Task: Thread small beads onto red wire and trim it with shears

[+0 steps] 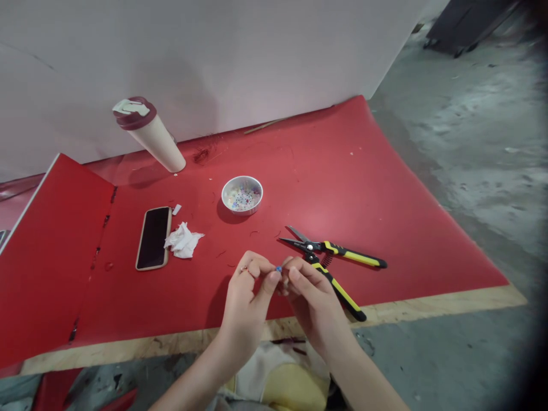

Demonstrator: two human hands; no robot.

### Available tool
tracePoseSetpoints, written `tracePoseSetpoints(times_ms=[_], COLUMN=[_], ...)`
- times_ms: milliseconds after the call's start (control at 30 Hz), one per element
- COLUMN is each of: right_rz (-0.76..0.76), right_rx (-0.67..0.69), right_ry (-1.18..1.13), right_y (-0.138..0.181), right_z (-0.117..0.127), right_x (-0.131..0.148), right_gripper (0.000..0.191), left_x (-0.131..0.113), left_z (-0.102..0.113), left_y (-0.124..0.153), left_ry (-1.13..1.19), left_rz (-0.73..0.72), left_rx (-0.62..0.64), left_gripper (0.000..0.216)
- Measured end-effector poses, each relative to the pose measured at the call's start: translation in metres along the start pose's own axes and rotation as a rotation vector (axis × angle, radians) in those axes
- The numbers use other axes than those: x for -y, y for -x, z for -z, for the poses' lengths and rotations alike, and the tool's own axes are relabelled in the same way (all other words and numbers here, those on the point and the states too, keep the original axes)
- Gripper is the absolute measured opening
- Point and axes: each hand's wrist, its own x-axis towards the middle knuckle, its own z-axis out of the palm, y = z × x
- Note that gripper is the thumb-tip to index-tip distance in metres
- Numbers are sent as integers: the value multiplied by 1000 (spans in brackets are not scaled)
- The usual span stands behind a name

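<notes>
Close together over the front of the red table, my left hand (252,291) and my right hand (314,294) meet at the fingertips. A tiny blue bead (278,269) shows between the left thumb and forefinger. The right thumb and forefinger are pinched just beside it; whatever they hold is too small to make out. A ring sits on a left finger. Partly behind the right hand lie spring-handled shears (310,247) with black and yellow grips, blades apart. Beyond the hands stands a small white bowl (242,196) with many coloured beads in it.
A cream tumbler (158,142) with a maroon lid stands near the wall at the back left. On the left lie a phone (154,238), a crumpled tissue (184,241) and a small white piece (176,209). Dark thread scraps dot the red table (342,188), whose front edge is bare wood.
</notes>
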Motion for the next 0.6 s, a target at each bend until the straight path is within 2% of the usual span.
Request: tracePoseSetpoints(times_ms=[167,267,400,500,600], right_rz=[180,270,472,534,402], right_rx=[97,59,0,10,76], right_ry=[382,667,975,1044,914], right_y=[1,2,4,5,5], right_z=[6,6,5,4,3], right_x=[10,15,18,20,24], right_gripper=[26,24,19,17,20], left_x=[7,11,14,15,16], left_z=[5,8,10,11,11], left_y=[-1,-2,-3,-5,-6], left_ry=[352,411,416,462,568], left_rz=[209,224,258,278,300], left_rx=[185,203,251,297,333], left_gripper=[27,26,26,24,25])
